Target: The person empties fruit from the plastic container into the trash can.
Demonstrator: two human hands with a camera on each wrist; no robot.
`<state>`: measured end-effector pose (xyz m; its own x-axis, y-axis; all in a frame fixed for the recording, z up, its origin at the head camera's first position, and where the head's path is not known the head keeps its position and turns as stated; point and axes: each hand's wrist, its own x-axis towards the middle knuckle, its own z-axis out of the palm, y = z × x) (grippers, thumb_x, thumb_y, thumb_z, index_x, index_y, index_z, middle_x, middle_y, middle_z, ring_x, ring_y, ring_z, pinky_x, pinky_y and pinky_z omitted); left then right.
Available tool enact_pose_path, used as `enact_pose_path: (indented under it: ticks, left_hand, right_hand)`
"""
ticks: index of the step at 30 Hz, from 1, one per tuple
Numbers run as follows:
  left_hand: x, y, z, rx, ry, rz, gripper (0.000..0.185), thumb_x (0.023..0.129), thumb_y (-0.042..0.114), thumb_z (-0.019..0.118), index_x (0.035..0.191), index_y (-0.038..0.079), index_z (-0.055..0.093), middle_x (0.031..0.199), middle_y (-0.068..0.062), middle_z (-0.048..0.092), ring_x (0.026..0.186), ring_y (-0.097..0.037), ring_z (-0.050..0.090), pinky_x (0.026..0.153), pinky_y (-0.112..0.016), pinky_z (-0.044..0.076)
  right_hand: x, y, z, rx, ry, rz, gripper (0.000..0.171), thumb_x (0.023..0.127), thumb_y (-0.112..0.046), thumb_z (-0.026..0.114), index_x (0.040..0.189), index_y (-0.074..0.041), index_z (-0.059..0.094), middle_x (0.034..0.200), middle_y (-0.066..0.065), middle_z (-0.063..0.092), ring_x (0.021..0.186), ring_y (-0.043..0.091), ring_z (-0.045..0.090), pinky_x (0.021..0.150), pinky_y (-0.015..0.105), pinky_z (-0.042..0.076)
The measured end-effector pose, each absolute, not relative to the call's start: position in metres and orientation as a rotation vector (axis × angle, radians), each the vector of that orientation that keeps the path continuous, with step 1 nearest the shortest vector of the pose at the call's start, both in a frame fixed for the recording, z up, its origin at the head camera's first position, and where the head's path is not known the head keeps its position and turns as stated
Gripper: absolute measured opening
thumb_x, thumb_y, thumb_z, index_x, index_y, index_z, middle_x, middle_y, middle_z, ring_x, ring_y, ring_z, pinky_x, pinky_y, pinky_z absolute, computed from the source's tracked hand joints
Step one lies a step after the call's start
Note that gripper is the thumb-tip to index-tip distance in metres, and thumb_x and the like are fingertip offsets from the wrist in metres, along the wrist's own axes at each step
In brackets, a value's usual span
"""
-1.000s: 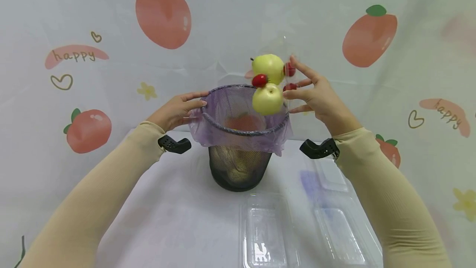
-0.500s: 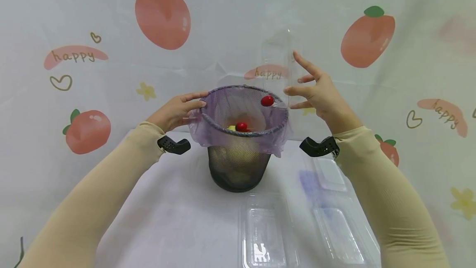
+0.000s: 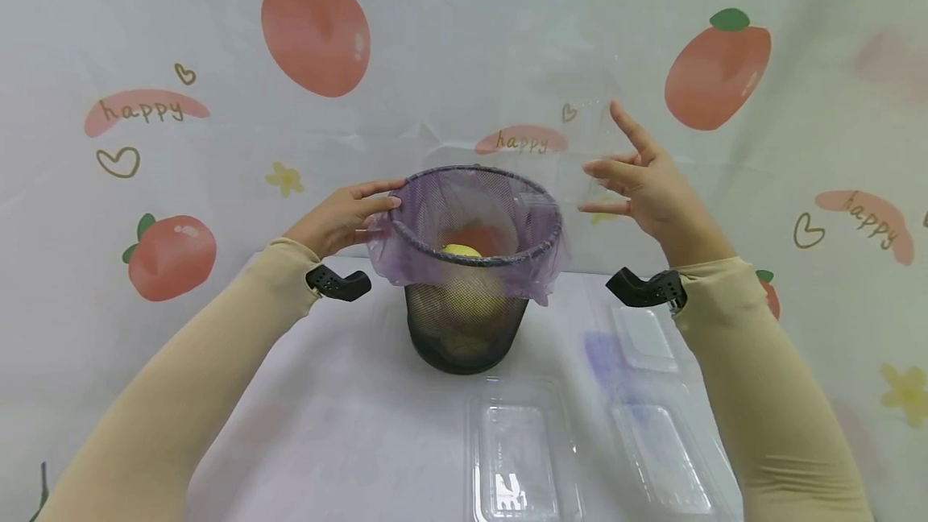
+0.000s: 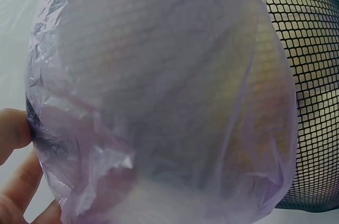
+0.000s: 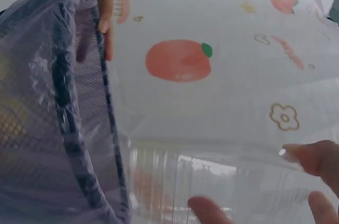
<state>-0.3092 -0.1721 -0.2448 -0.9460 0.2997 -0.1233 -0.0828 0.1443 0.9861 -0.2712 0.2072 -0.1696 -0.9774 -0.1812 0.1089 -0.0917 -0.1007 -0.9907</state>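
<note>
A black mesh bin (image 3: 428, 337) stands upright, lined with a thin purple plastic bag (image 3: 464, 274) folded over its rim. My left hand (image 3: 337, 216) holds that rim at its left side, fingers against the bag. A yellow apple (image 3: 461, 250) shows inside, below the rim; the rest of the contents are blurred by mesh and bag. To the right of the bin, raised above the table, my right hand (image 3: 652, 196) holds a clear plastic box (image 5: 164, 181) by its edges with spread fingers. The box looks empty in the right wrist view.
In front of the bin, a clear plastic tray (image 3: 518, 457) lies on the white table (image 3: 326, 425). Further clear trays (image 3: 663, 457) lie to the right, beneath my right forearm. A printed cloth (image 3: 435, 39) hangs behind everything.
Two yellow apples and several small red fruits have tumbled from the clear box into the bin. My right hand then moves right with the emptied box; the left hand stays on the rim.
</note>
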Motion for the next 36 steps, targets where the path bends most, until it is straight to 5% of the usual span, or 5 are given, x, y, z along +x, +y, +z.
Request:
enact_pose_path:
  ticks: [15, 24, 28, 31, 36]
  left_hand:
    - [-0.31, -0.173, -0.244, 0.171, 2.146, 1.874, 0.054, 0.098, 0.024, 0.059, 0.149, 0.022, 0.04, 0.147, -0.003, 0.036, 0.116, -0.014, 0.047, 0.109, -0.037, 0.042]
    - [-0.31, -0.174, -0.243, 0.177, 2.156, 1.858, 0.053, 0.099, 0.024, 0.057, 0.149, 0.023, 0.04, 0.145, -0.003, 0.038, 0.116, -0.015, 0.048, 0.109, -0.038, 0.042]
    - [-0.31, -0.173, -0.242, 0.176, 2.159, 1.859, 0.053, 0.098, 0.024, 0.058, 0.149, 0.023, 0.04, 0.143, -0.001, 0.039, 0.112, -0.013, 0.049, 0.106, -0.035, 0.044]
    - [-0.31, -0.172, -0.243, 0.181, 2.168, 1.855, 0.053, 0.099, 0.024, 0.058, 0.148, 0.023, 0.041, 0.144, -0.002, 0.038, 0.112, -0.013, 0.048, 0.106, -0.035, 0.044]
    - [-0.312, -0.171, -0.244, 0.177, 2.176, 1.851, 0.052, 0.099, 0.023, 0.057, 0.148, 0.023, 0.041, 0.145, -0.003, 0.038, 0.113, -0.014, 0.048, 0.107, -0.037, 0.044]
  right_hand:
    - [-0.281, 0.279, -0.205, -0.287, 1.328, -2.437, 0.051, 0.102, -0.022, 0.045, 0.144, -0.05, 0.037, 0.159, 0.011, -0.013, 0.138, 0.019, 0.03, 0.076, 0.026, 0.06]
    - [-0.279, 0.319, -0.241, -0.27, 0.986, -2.5, 0.047, 0.104, -0.018, 0.038, 0.144, -0.043, 0.042, 0.158, -0.005, -0.025, 0.114, 0.031, 0.06, 0.083, 0.032, 0.06]
    - [-0.276, 0.336, -0.257, -0.222, 0.947, -2.546, 0.041, 0.104, -0.016, 0.039, 0.139, -0.033, 0.053, 0.157, 0.012, 0.023, 0.116, 0.034, 0.06, 0.084, 0.035, 0.059]
    - [-0.276, 0.347, -0.27, -0.196, 0.927, -2.554, 0.038, 0.103, -0.014, 0.04, 0.134, -0.024, 0.059, 0.127, 0.022, 0.057, 0.115, 0.037, 0.061, 0.086, 0.037, 0.058]
    - [-0.275, 0.358, -0.294, -0.163, 0.931, -2.525, 0.036, 0.104, -0.013, 0.037, 0.127, -0.017, 0.064, 0.117, 0.024, 0.063, 0.111, 0.038, 0.063, 0.087, 0.041, 0.057]
